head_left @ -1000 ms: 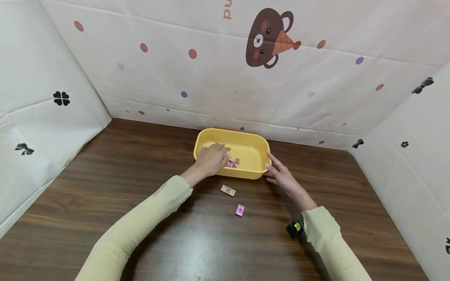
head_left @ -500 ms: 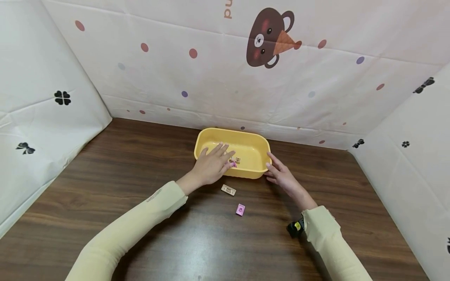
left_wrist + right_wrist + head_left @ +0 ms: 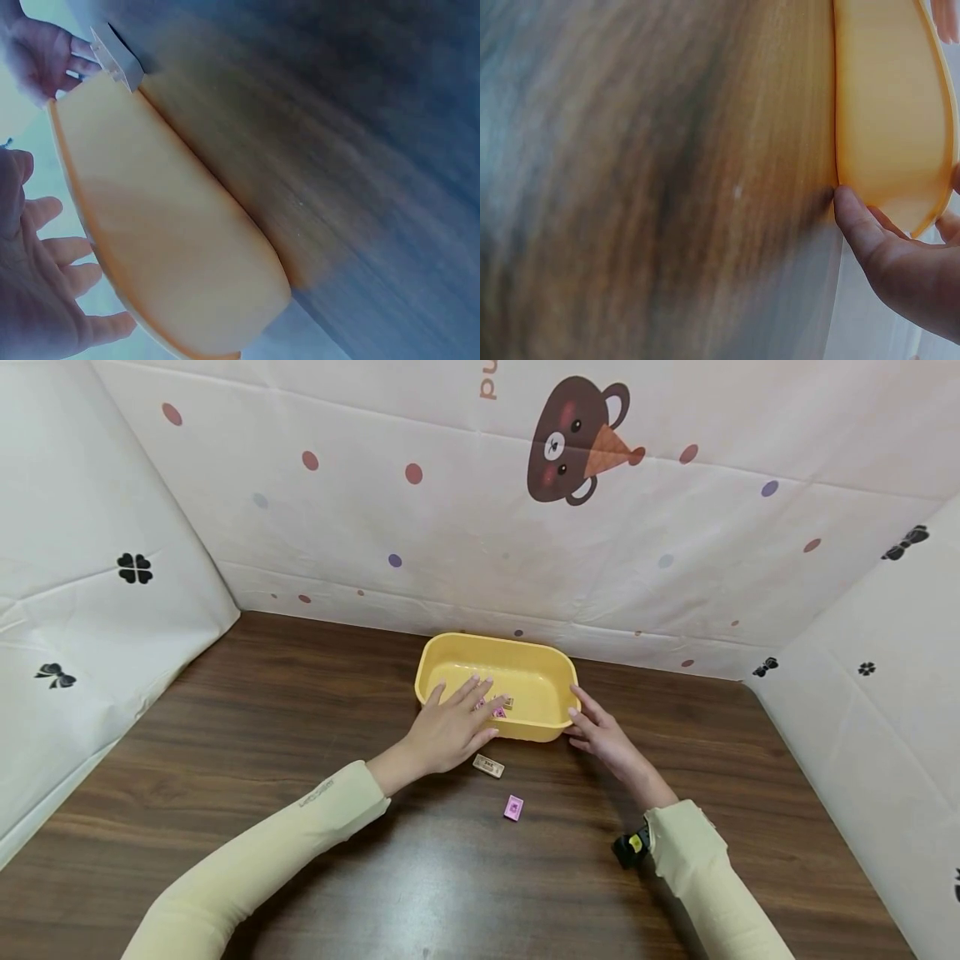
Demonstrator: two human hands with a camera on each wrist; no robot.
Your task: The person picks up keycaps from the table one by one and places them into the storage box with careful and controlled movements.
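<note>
A yellow plastic basin (image 3: 525,732) stands on the table near the back wall. Above its near left rim my left hand (image 3: 441,735) hovers palm down, fingers spread and holding nothing. My right hand (image 3: 611,749) holds the basin's right end, some fingers over the rim and others low on the outer wall, as the right wrist view shows at the basin's corner (image 3: 892,112). Small printed pieces lie inside, pink ones (image 3: 500,713) and a beige one (image 3: 509,702), partly hidden by the left hand. In front of the basin lie a beige banknote-like piece (image 3: 489,766) and a pink one (image 3: 513,807).
The dark wooden table (image 3: 337,693) is bordered by a white printed cloth wall (image 3: 337,510) behind and by similar cloth on both sides. A black wrist device (image 3: 630,847) is strapped at the right cuff.
My left hand has drawn back from inside the basin toward its near left rim, its fingers spreading. The right hand stays on the basin's right end.
</note>
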